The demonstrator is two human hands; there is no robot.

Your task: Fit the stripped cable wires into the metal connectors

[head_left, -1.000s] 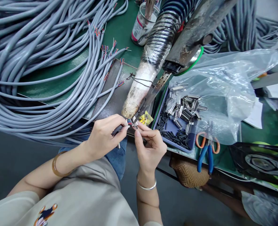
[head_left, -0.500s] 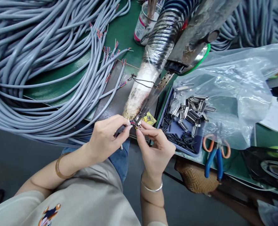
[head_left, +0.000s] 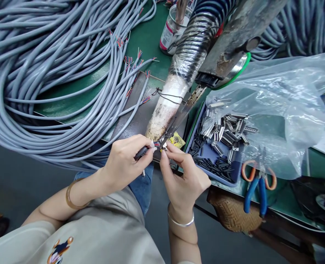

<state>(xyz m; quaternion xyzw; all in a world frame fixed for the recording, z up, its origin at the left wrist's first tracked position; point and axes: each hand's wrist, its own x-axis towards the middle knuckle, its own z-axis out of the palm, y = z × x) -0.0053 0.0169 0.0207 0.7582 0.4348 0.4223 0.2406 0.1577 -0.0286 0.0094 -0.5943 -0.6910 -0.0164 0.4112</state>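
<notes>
My left hand (head_left: 128, 157) is closed in a pinch on a cable (head_left: 141, 151), whose thin coloured wires (head_left: 157, 144) stick out past the fingertips. Thumb and fingers of my right hand (head_left: 183, 170) are pressed together on a small metal connector (head_left: 164, 146), mostly hidden by the fingers. The wire ends meet the connector between both hands. From above, a mounted soldering iron (head_left: 188, 106) slants down with its tip right at that spot; exact contact is too small to tell. Just behind my right fingers lies a yellow piece (head_left: 176, 140).
A hose (head_left: 168, 99) ends just above my hands. Many grey cables (head_left: 69, 135) lie at left. At right, a blue tray (head_left: 235, 179) holds metal connectors (head_left: 228, 135) and black tubes (head_left: 214, 167), beside a plastic bag (head_left: 286, 110), pliers (head_left: 255, 194) and a jar (head_left: 169, 35).
The whole scene has shifted slightly right in the view. Both hands keep their pinch at the soldering iron's tip, with little other visible movement.
</notes>
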